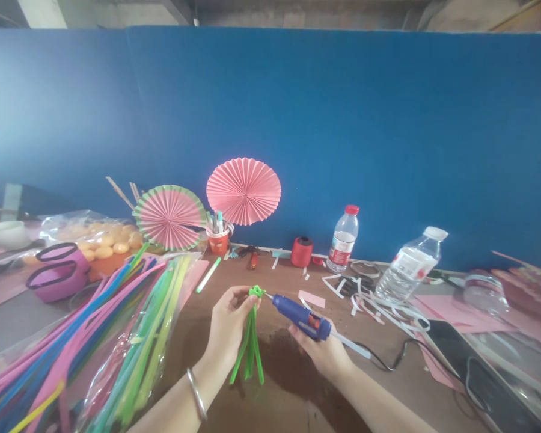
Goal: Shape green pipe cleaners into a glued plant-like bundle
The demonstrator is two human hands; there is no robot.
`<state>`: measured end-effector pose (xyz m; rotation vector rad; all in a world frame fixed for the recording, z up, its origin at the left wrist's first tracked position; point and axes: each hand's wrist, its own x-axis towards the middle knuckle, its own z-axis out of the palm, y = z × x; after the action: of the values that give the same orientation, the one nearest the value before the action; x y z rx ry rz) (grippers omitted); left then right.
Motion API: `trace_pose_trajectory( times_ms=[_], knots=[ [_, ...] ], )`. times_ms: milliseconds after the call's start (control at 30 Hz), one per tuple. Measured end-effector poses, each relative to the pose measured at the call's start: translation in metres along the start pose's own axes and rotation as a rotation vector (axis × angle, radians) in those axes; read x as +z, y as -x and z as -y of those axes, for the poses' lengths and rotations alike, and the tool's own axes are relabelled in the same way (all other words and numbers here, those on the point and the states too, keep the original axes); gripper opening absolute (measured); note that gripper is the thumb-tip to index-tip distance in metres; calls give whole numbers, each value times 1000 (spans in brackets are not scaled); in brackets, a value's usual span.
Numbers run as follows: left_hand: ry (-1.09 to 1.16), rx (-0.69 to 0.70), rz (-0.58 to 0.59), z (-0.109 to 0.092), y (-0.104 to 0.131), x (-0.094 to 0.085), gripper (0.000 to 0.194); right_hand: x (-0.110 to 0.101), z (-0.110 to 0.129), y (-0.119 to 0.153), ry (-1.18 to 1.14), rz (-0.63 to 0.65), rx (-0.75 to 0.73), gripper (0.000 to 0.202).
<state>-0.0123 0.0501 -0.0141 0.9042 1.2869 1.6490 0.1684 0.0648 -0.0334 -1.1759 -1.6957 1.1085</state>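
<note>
My left hand pinches a bundle of green pipe cleaners near its twisted, knotted top. Their straight ends hang down below the fingers, spread slightly. My right hand is wrapped round a blue hot glue gun, with a pale glue stick poking out of its back end. The gun's nozzle points left and reaches the green knot; whether it touches or stops just short, I cannot tell. Part of the right hand's fingers is hidden behind the gun.
Bundles of coloured pipe cleaners lie at left beside a purple pouch. Pink paper fans stand behind, near a cup of pens. Bottles, white strips, a black cord and a phone occupy the right.
</note>
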Motion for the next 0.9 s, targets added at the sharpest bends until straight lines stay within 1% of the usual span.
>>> trace_pose_trajectory(
  times_ms=[133,500,700,800,900],
  knots=[
    [-10,6,14,1,0,0,23,-1,-3,0,6,11,-1,29],
    [9,-5,7,1,0,-1,24,0,-3,-1,-21,-18,0,31],
    [12,-1,2,1,0,0,25,0,0,0,-63,6,31,30],
    [-3,8,16,2,0,0,25,0,-1,0,-44,1,10,30],
    [-17,13,16,3,-1,-1,24,0,-4,1,-87,0,-22,25]
  ],
)
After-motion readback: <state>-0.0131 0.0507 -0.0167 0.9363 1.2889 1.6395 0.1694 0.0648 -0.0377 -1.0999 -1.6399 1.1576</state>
